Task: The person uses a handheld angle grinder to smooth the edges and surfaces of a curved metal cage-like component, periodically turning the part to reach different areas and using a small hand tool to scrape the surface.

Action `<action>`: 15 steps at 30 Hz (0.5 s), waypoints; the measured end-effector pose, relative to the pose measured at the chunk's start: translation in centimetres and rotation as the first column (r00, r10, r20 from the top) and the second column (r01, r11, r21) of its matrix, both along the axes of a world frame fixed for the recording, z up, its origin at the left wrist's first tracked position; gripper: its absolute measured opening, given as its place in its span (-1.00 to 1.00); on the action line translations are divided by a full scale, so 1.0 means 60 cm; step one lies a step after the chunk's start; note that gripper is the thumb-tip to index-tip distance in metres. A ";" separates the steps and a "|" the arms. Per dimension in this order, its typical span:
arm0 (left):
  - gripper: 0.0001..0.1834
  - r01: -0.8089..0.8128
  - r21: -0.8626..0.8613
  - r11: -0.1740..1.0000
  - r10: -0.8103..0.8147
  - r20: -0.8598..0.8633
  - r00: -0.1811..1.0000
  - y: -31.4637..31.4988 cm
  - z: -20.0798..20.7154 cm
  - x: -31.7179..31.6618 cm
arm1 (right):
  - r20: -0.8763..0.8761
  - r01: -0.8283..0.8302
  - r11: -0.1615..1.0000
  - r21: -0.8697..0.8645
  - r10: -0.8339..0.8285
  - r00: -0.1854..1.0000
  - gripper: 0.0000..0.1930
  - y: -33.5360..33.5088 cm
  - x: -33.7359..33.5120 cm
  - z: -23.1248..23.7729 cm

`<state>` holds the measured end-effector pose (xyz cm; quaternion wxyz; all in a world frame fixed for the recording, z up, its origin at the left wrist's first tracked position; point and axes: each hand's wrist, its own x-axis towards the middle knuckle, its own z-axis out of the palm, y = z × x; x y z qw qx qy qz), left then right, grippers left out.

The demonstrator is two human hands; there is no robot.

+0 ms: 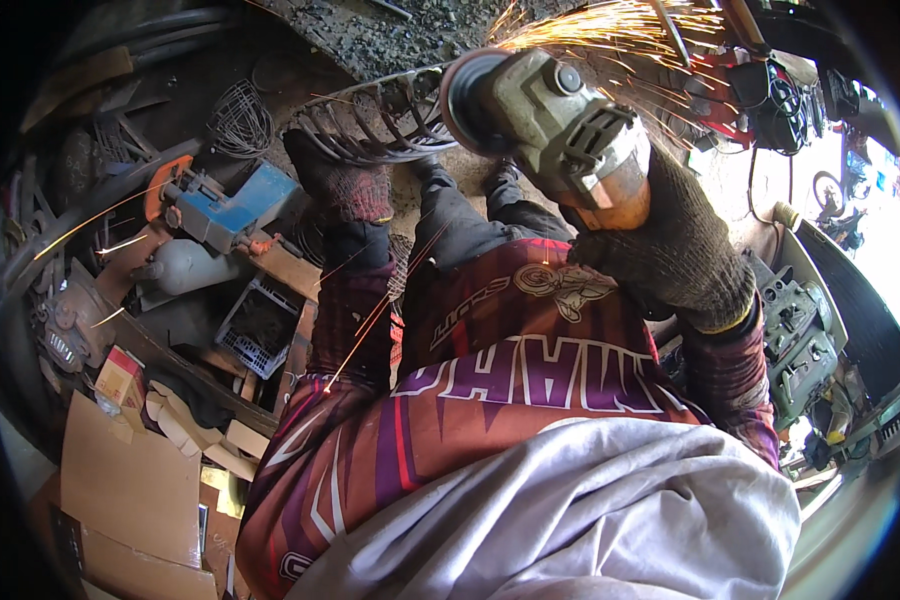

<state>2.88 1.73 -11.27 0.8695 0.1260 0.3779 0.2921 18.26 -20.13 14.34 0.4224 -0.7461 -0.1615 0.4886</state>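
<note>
My right hand (pixel 675 235), in a dark knit glove, is wrapped round the body of an angle grinder (pixel 570 130). The grinder's disc (pixel 467 100) meets the right end of a curved metal piece made of several looped bars (pixel 370 125). Orange sparks (pixel 610 30) spray from the disc toward the upper right. My left hand (pixel 350 185), gloved too, grips the metal piece at its left end; the fingertips are in shadow. The exact contact between disc and metal is partly hidden by the grinder.
At left stand a blue machine with an orange handle (pixel 235 205), a grey cylinder (pixel 190 267), a plastic crate (pixel 260 325) and cardboard (pixel 125 480). A wire bundle (pixel 240 120) lies beyond. Green machinery (pixel 795 330) stands at right; a cable (pixel 753 190) hangs near it.
</note>
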 end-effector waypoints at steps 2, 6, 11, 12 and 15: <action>-0.33 0.017 0.006 1.000 -0.017 0.040 0.999 0.009 -0.023 -0.004 | 0.089 -0.039 0.999 0.017 0.037 0.995 -0.24 -0.020 -0.006 -0.018; -0.19 -0.034 -0.067 0.997 0.027 -0.091 0.995 -0.004 0.029 0.015 | 0.027 0.029 0.999 0.030 -0.030 0.999 -0.26 -0.026 -0.011 -0.031; -0.19 -0.034 -0.011 0.999 0.033 -0.108 0.994 -0.006 0.035 0.027 | -0.032 0.017 0.999 -0.030 -0.018 0.999 -0.27 -0.012 0.002 -0.005; -0.18 -0.002 0.008 1.000 0.002 -0.075 0.997 -0.006 0.031 0.021 | -0.037 0.012 1.000 -0.019 -0.013 0.999 -0.27 -0.013 0.002 -0.005; -0.19 0.270 0.465 0.843 -0.149 -0.281 0.948 -0.011 -0.080 -0.027 | 0.025 -0.022 0.999 0.029 0.021 0.999 -0.27 -0.014 0.001 -0.012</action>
